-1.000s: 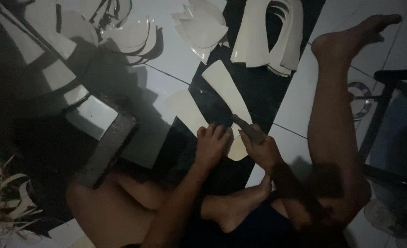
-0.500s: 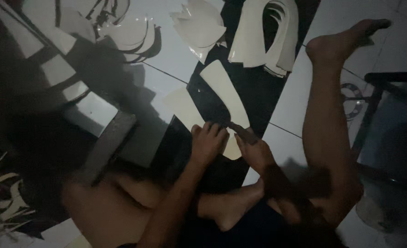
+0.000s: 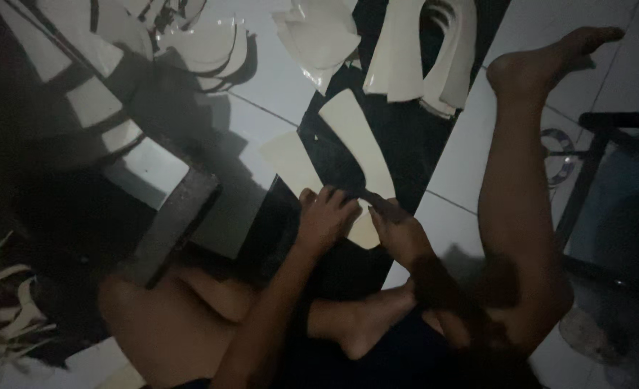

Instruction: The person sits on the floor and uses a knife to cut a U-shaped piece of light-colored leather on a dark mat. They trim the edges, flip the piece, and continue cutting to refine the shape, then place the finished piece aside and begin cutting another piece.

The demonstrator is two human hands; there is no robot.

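The person sits on the white tiled floor (image 3: 471,166) in a dim room, with one leg stretched out far to the right and the other folded in front. Both hands are down low, close together, on a pale cream curved sheet piece (image 3: 355,148) that lies on a black sheet (image 3: 406,137) spread over the tiles.

The left hand (image 3: 327,220) lies flat on the near end of the cream piece. Its fingers are spread a little and press down on it. The right hand (image 3: 399,230) is just beside the left one. Its fingers are curled tight around something thin and dark, maybe a small cutting tool (image 3: 372,198), with the tip touching the cream piece. It is too dark to tell what the tool really is.

The cream piece is long and rounded at the far end. It points away from the person, up toward the top of the room. A second pale flat piece (image 3: 287,162) lies just to its left, partly on the tile.

Farther away there is a stack of cream cut shapes with curved slots (image 3: 424,54), resting at the top of the black sheet. Left of that stack lie more loose cream pieces (image 3: 319,36). At the top left are thin curved cream offcuts (image 3: 204,47). A dark flat block (image 3: 172,227) sits near the person's folded knee. At the far right stands a dark metal frame (image 3: 600,162).
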